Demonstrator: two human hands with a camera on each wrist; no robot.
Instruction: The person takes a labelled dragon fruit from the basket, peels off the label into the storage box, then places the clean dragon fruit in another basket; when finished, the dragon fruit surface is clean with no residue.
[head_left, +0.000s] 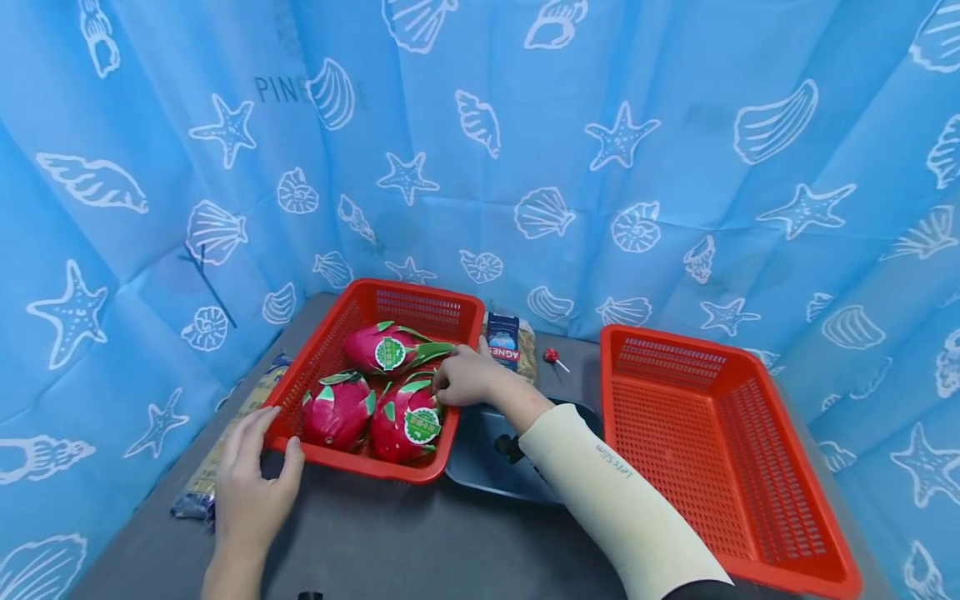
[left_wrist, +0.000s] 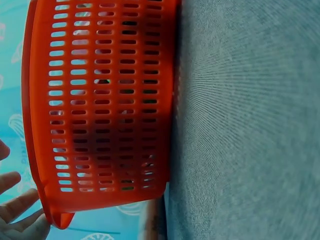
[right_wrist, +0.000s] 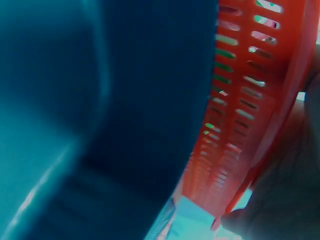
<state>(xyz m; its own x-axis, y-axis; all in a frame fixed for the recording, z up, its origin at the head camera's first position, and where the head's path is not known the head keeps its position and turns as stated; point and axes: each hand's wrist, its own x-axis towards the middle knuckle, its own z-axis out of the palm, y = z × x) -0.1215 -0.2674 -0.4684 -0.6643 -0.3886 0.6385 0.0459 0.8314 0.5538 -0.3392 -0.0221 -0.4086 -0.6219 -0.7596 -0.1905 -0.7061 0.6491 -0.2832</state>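
Note:
A red plastic basket [head_left: 360, 463] holds three dragon fruits [head_left: 401, 427] with green leaf tips; round green-and-white stickers show on two. My left hand [head_left: 251, 471] is at the near left corner with loosely extended fingers, and in the left wrist view the fingertips [left_wrist: 30, 197] come right up to the rim corner. My right hand [head_left: 474, 379] grips the right rim, its fingers bent over the edge beside the fruit. Up close in the right wrist view, this hand [right_wrist: 285, 195] straddles the rim and partly hides it.
Right of the basket lies a dark blue tray [head_left: 480, 475], partly under my right forearm. Behind it are a pasta bag [head_left: 504, 342] and a red lollipop [head_left: 552, 356]. Another red basket [head_left: 675, 433] stands at the right. A long yellow packet [head_left: 198, 483] lies on the left; a blue curtain [head_left: 465, 167] surrounds the table.

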